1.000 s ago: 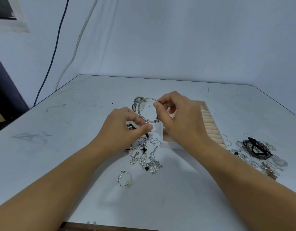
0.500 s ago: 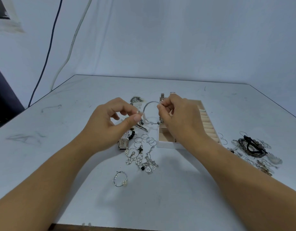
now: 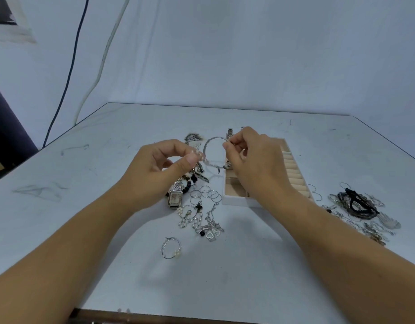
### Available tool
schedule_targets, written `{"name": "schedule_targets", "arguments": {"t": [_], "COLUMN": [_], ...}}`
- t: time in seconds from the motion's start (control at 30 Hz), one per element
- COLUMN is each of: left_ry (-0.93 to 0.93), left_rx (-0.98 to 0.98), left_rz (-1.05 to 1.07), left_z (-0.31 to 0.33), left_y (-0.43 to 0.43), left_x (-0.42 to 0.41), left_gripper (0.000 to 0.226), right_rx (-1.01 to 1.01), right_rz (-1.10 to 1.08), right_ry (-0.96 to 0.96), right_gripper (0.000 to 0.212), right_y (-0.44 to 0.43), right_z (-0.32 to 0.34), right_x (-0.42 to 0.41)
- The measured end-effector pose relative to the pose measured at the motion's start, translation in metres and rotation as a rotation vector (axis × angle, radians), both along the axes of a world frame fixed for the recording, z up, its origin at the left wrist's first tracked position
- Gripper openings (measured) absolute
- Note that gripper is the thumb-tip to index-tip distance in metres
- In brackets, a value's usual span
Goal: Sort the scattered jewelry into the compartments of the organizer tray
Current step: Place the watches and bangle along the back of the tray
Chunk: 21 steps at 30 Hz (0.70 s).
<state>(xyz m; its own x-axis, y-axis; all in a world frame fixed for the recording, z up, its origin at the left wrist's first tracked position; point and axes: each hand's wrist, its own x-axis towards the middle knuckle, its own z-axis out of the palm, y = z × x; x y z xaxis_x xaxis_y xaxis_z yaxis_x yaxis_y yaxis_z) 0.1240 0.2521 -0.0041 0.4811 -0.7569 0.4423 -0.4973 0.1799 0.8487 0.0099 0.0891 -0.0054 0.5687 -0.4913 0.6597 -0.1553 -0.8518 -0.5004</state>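
Both forearms reach forward, left hand and right hand raised — fingers pinching.

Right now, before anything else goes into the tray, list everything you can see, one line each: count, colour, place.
bangle: one, silver, held above the table
organizer tray: one, white and beige, table centre
watch: one, silver, left of the tray
bead bracelet: one, black, beside the watch
thin hoops: several, silver, by the tray's near left corner
charm chains: a tangle, silver and pearl, nearer than the hoops
pearl hoop: one, silver, nearest the person
jewelry pile: count unclear, silver and black, right of the tray
table: one, pale grey
cables: two, dark and white, left wall
left hand: pinches the bangle's beaded side
right hand: pinches the bangle's far end
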Motion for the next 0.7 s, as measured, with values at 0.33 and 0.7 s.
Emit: {"name": "schedule_targets", "arguments": {"t": [0.33, 0.7], "left_ry": [-0.320, -0.122], "left_rx": [0.362, 0.291], "left_rz": [0.256, 0.238], "left_z": [-0.013, -0.015], "left_y": [-0.005, -0.016], "left_x": [0.001, -0.009], "left_gripper": [0.017, 0.015], "right_rx": [-0.045, -0.064], "right_rz": [0.107, 0.132], "right_ry": [-0.104, -0.157], "right_gripper": [0.014, 0.013], "right_y": [0.009, 0.017], "right_z": [0.004, 0.005], "right_x": [-0.003, -0.006]}}
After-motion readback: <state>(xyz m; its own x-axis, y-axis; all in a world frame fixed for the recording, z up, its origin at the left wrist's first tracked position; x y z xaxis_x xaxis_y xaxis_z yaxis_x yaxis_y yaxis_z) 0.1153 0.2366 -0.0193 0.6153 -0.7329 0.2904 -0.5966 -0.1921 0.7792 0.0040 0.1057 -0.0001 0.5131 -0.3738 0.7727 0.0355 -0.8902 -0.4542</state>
